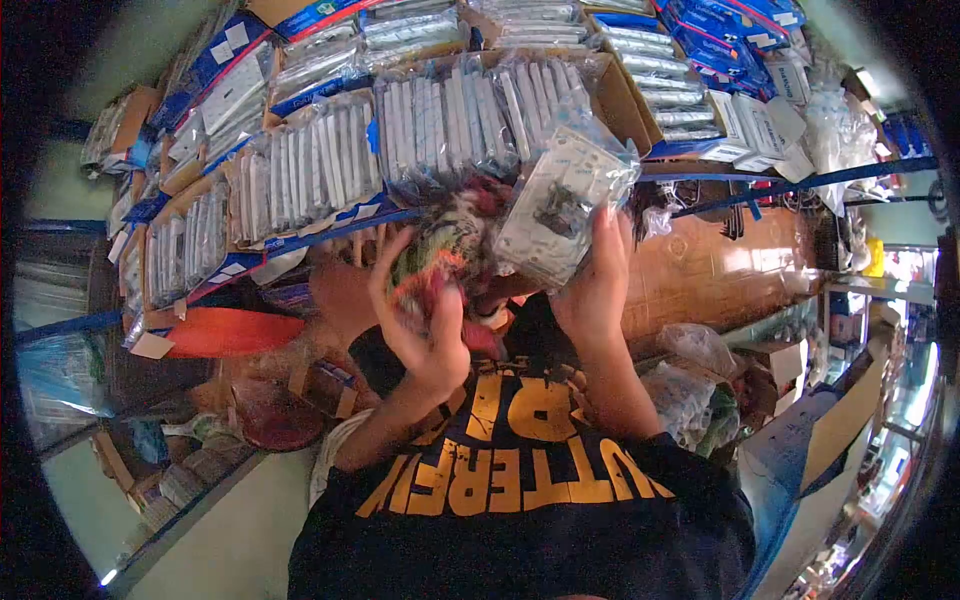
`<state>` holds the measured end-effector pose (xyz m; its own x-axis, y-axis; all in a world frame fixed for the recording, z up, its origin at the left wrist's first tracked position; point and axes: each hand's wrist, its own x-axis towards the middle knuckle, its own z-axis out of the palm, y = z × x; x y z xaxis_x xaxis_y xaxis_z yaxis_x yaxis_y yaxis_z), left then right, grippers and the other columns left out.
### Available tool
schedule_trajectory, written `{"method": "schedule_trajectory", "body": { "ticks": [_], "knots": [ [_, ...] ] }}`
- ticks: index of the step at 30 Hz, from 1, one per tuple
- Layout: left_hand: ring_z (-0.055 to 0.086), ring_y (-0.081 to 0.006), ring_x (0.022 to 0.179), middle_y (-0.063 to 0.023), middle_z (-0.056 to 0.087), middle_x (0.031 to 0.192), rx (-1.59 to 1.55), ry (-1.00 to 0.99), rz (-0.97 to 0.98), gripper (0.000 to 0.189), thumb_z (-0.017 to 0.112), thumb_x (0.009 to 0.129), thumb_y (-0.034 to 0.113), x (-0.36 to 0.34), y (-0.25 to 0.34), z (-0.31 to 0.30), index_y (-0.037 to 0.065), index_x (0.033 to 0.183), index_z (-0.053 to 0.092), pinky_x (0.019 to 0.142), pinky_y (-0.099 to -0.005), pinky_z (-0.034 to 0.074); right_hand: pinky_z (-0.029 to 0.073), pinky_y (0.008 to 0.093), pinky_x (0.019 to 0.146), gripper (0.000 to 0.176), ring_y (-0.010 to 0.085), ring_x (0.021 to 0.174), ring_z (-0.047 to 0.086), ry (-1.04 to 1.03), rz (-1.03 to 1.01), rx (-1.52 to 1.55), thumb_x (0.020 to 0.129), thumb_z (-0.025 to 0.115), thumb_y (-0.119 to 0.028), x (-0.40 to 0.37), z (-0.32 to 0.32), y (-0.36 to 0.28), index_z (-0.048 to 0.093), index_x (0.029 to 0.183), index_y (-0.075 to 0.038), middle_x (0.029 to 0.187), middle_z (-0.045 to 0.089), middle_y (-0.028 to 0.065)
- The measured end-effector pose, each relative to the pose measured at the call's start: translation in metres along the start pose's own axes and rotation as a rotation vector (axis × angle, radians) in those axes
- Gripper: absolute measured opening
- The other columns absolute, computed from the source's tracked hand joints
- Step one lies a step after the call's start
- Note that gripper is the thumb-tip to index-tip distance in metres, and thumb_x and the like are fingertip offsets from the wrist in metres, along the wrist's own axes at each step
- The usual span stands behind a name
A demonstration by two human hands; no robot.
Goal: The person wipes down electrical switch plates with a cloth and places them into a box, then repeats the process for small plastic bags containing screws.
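My right hand point(597, 268) grips a white flat panel in a clear plastic bag point(562, 205) by its lower right edge, thumb along the side. The panel has small holes and a dark patch near its middle. In my left hand point(428, 335) is a crumpled multicoloured cloth point(447, 250), with the fingers curled round it, close to the panel's left edge. Both hands are raised in front of my chest. Behind them stands an open cardboard box point(600, 85) packed with upright bagged panels point(445, 120).
A shelf with a blue front edge point(800, 182) carries more boxes of bagged panels point(305, 160). Blue packages point(715, 40) lie at the back right. An orange-red object point(225, 332) is below the shelf at left. Clear plastic bags point(690, 390) lie right of my body, near the tiled floor point(725, 265).
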<state>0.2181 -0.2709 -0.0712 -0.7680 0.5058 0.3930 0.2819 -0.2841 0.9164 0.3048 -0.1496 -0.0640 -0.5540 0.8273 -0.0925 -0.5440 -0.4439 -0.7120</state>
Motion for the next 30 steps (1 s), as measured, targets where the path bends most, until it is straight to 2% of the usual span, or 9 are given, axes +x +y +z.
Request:
{"method": "schedule_trajectory", "body": {
  "ticks": [3,4,7,8,18,20,24,27,30],
  "knots": [
    [0.043,-0.0380,0.121,-0.0263,0.040,0.133,0.066,-0.234,0.193,0.053,0.046,0.088,0.013,-0.001,-0.002,0.000,-0.011,0.133,0.031,0.104,-0.0451,0.031,0.042,0.0487,0.098,0.070,0.0370,0.121,0.047,-0.115,0.044,0.280,0.095,0.034,-0.053,0.001,0.004,0.004,0.024,0.141,-0.001,0.139,0.038,0.0227],
    [0.038,-0.0447,0.126,-0.0295,0.036,0.136,0.096,-0.358,0.203,0.057,0.046,0.088,0.015,-0.006,-0.007,-0.001,-0.013,0.134,0.028,0.107,-0.0489,0.027,0.027,0.0478,0.110,0.077,0.0336,0.132,0.035,-0.194,0.063,0.295,0.093,0.024,-0.061,0.000,0.003,0.005,0.020,0.144,-0.003,0.145,0.032,0.0168],
    [0.032,-0.0457,0.131,-0.0321,0.034,0.138,0.487,-0.461,0.300,0.055,0.041,0.088,0.013,-0.005,-0.001,0.022,-0.013,0.135,0.030,0.109,-0.0489,0.022,0.027,0.0449,0.110,0.084,0.0321,0.131,0.036,-0.338,0.041,0.216,0.091,0.021,-0.066,-0.005,0.015,0.003,0.024,0.142,0.000,0.144,0.034,0.0168],
    [0.039,-0.0509,0.121,-0.0303,0.042,0.130,0.483,-0.419,0.305,0.055,0.052,0.086,0.015,-0.005,0.001,0.026,-0.013,0.131,0.036,0.105,-0.0539,0.026,0.030,0.0426,0.109,0.089,0.0311,0.129,0.039,-0.213,0.055,0.212,0.088,0.017,-0.070,-0.006,0.023,0.000,0.028,0.140,0.001,0.142,0.037,0.0174],
    [0.047,-0.0465,0.113,-0.0273,0.051,0.118,0.484,-0.517,0.318,0.046,0.054,0.085,0.014,-0.016,0.011,0.024,-0.010,0.123,0.045,0.099,-0.0529,0.034,0.039,0.0429,0.100,0.083,0.0291,0.111,0.053,-0.067,-0.028,0.099,0.091,0.021,-0.067,-0.010,0.004,0.008,0.039,0.131,0.004,0.125,0.052,0.0174],
    [0.050,-0.0469,0.111,-0.0275,0.053,0.118,0.532,-0.537,0.367,0.043,0.054,0.083,0.012,-0.021,0.014,0.024,-0.008,0.121,0.048,0.099,-0.0504,0.036,0.041,0.0419,0.098,0.083,0.0286,0.109,0.054,-0.079,0.097,0.454,0.090,0.024,-0.067,-0.010,-0.008,0.011,0.040,0.130,0.004,0.122,0.053,0.0170],
    [0.053,-0.0416,0.104,-0.0252,0.053,0.115,0.419,-0.658,0.405,0.041,0.053,0.086,0.015,-0.015,0.025,0.018,-0.007,0.121,0.049,0.094,-0.0491,0.040,0.043,0.0403,0.095,0.081,0.0278,0.108,0.054,-0.113,0.024,0.265,0.090,0.028,-0.066,-0.004,-0.006,0.014,0.040,0.130,0.003,0.121,0.053,0.0167],
    [0.056,-0.0338,0.102,-0.0219,0.055,0.113,-0.030,-0.573,-0.080,0.035,0.050,0.090,0.017,-0.009,0.028,0.002,-0.004,0.118,0.051,0.091,-0.0448,0.044,0.046,0.0403,0.090,0.077,0.0288,0.103,0.057,0.004,0.056,0.124,0.091,0.030,-0.064,-0.006,-0.005,0.010,0.041,0.128,0.002,0.120,0.054,0.0178],
    [0.056,-0.0244,0.105,-0.0152,0.054,0.115,-0.399,0.056,-0.547,0.048,0.044,0.095,0.035,-0.003,0.028,-0.028,-0.003,0.125,0.044,0.087,-0.0365,0.048,0.043,0.0413,0.097,0.078,0.0290,0.114,0.052,-0.171,0.013,0.062,0.092,0.022,-0.065,-0.007,-0.008,0.006,0.037,0.134,-0.001,0.126,0.051,0.0156]
  ]
}}
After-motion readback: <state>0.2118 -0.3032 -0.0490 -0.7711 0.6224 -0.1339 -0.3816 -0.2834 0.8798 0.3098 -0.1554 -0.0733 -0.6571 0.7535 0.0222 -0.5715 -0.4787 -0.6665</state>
